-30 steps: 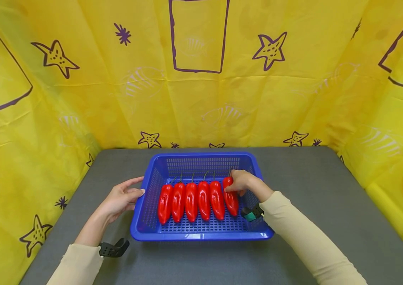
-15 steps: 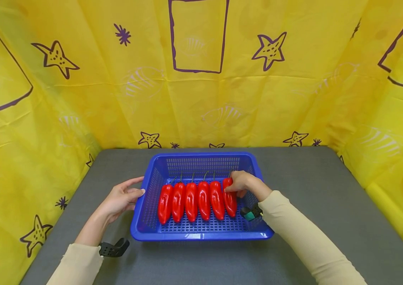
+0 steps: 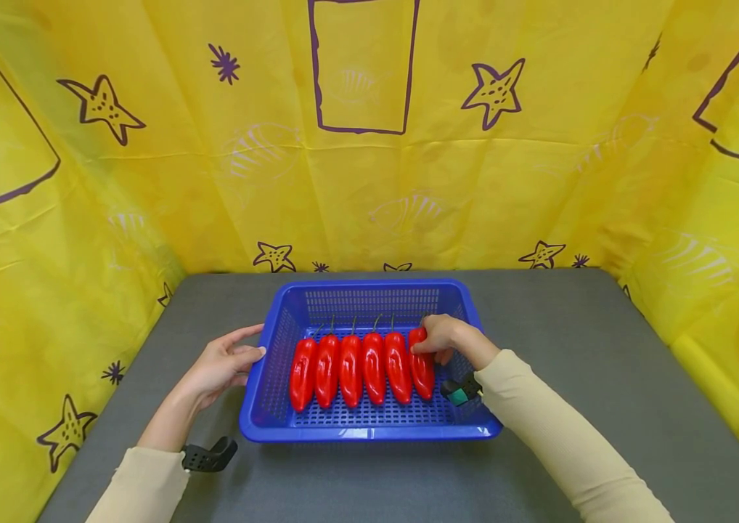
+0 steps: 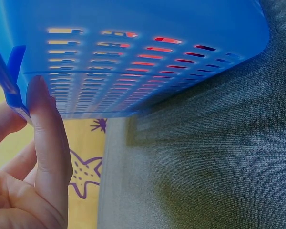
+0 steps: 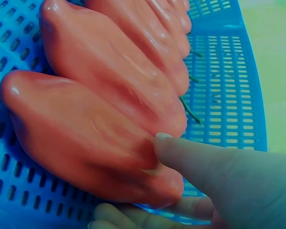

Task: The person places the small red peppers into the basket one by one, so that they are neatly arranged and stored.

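Note:
Several glossy red peppers [image 3: 350, 372] with thin green stems lie side by side in a blue plastic basket [image 3: 369, 434]. My right hand [image 3: 449, 335] reaches in from the right and holds the upper end of the rightmost pepper [image 3: 422, 374]. In the right wrist view, the thumb lies on top of this pepper [image 5: 81, 129] and the other fingers are at its side and underneath. At the basket's left side, my left hand [image 3: 218, 367] pinches the rim; in the left wrist view, the thumb of the left hand [image 4: 50, 152] presses just below it.
The basket stands on a grey cloth-covered table [image 3: 559, 349]. A yellow curtain [image 3: 369, 181] with starfish drawings hangs behind the table and at both sides. Each wrist wears a black strap [image 3: 209, 455].
The rightmost pepper's lower tip has shifted slightly left, so it lies straighter beside the neighbouring pepper. My right hand has barely moved with it. The left hand and the basket stay put.

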A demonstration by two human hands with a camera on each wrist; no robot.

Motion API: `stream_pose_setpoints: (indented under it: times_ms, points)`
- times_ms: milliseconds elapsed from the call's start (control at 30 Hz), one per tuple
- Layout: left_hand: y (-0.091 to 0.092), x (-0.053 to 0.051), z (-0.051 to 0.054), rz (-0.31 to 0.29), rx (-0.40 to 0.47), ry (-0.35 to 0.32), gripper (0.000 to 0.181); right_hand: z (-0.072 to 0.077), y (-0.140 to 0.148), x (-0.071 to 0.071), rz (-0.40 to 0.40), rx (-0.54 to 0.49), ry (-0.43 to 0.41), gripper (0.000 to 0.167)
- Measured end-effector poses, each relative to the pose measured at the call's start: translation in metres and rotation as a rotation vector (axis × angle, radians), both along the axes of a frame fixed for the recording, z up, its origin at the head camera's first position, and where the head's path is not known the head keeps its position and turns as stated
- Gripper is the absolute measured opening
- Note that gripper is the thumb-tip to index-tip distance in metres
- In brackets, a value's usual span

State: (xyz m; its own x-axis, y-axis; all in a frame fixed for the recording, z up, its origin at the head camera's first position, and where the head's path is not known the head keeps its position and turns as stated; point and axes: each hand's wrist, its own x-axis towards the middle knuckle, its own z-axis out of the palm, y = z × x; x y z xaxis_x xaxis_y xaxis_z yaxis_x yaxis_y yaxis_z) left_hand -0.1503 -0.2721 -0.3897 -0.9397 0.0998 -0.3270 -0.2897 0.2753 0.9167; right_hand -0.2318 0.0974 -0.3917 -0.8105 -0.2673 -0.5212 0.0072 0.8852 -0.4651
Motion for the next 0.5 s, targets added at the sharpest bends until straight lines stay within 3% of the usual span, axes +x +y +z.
stream_pose_setpoints:
  times_ms: [333, 500]
  points:
    - [0.0, 0.0, 0.0, 0.006, 0.006, -0.005, 0.065, 0.006, 0.003, 0.001, -0.007, -0.008, 0.03, 0.05]
    - [0.0, 0.0, 0.0, 0.007, 0.006, -0.005, 0.065, 0.012, 0.004, 0.002, 0.021, 0.007, 0.083, 0.05]
